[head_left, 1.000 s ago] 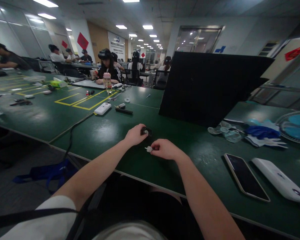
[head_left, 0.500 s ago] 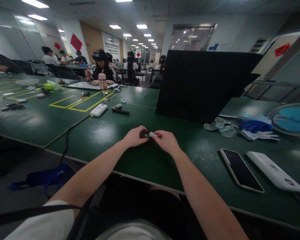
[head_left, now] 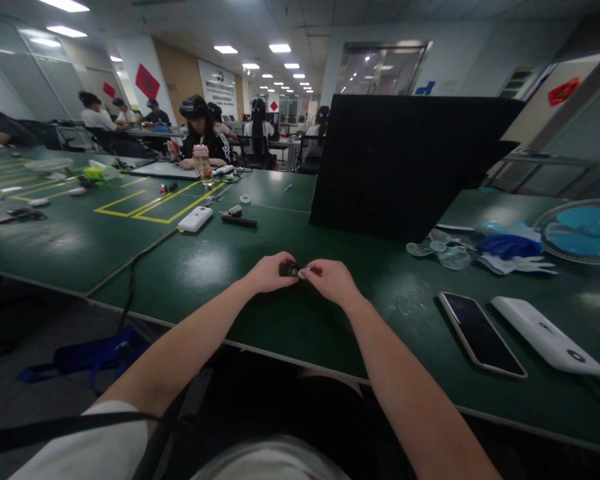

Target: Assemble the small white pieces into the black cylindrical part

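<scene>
My left hand (head_left: 269,272) is closed around a small black part (head_left: 289,269) and holds it just above the green table (head_left: 220,260). My right hand (head_left: 333,280) pinches a small white piece (head_left: 302,273) and presses it against the black part's right side. The two hands meet at the table's near middle, fingertips touching the parts. Most of the white piece is hidden between my fingers.
A dark phone (head_left: 480,333) and a white power bank (head_left: 545,333) lie at the right. Blue gloves (head_left: 510,248), clear plastic pieces (head_left: 440,253) and a blue fan (head_left: 583,230) sit behind them. A black board (head_left: 405,167) stands upright ahead. Another white device (head_left: 195,219) lies left. Several people sit at far tables.
My right hand rose from the table with the white piece and brought it to the black part in my left hand. The white piece now shows less between the fingers.
</scene>
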`<state>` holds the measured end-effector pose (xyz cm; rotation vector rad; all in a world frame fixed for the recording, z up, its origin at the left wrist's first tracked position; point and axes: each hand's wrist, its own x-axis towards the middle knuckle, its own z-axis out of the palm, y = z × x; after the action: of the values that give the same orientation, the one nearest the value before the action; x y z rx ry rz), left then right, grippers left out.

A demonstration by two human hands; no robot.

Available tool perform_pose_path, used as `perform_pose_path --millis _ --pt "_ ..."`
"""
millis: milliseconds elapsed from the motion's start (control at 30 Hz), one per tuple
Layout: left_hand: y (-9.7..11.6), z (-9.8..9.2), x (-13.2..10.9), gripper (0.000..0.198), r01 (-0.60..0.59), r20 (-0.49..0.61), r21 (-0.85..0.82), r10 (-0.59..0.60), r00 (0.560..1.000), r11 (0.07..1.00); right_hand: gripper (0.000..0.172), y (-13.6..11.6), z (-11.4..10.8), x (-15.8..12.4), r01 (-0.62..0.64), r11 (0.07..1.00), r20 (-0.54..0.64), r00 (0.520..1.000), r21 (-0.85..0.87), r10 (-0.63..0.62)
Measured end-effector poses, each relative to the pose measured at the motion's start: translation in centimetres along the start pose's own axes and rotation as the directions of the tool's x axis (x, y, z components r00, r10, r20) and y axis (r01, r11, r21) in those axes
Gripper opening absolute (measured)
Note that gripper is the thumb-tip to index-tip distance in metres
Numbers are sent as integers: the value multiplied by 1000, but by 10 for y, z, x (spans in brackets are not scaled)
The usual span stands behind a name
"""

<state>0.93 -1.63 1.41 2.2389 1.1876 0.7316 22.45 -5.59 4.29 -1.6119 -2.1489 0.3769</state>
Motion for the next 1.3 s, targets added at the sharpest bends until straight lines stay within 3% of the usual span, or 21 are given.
perform_pose_path --millis 133,300,367,500,800,933,1067,1167,1300 --pt "1 0 0 47 23 7 -9 -23 1000 1000 64 -1 -6 2 -180 983 17 983 -20 181" --pt "2 -1 0 49 34 23 -20 -33 999 999 81 14 -20 5 -346 933 -149 922 100 358" --pt "2 -2 -1 49 21 31 -23 -20 999 1000 79 24 -18 8 -401 910 -140 900 102 413" --pt "2 -1 0 49 8 9 1 -8 1000 1000 70 39 -3 15 -449 893 15 893 -23 449" --pt "3 -2 0 49 4 31 -13 -3 1000 1000 48 40 3 18 -454 888 37 889 -71 457" --pt "-1 -5 0 48 -1 -25 19 2 1000 1000 44 40 2 17 -474 878 82 875 -61 478" --pt "-19 -25 -9 51 94 -91 32 -91 992 995 39 44 1 16 -436 899 110 892 -39 438" --pt "-33 -52 -23 50 141 -107 182 -123 987 973 36 48 1 16 -398 917 115 910 -32 399" --pt "-39 -87 -38 47 8 -45 511 18 999 859 37 49 1 17 -379 925 113 918 -37 381"
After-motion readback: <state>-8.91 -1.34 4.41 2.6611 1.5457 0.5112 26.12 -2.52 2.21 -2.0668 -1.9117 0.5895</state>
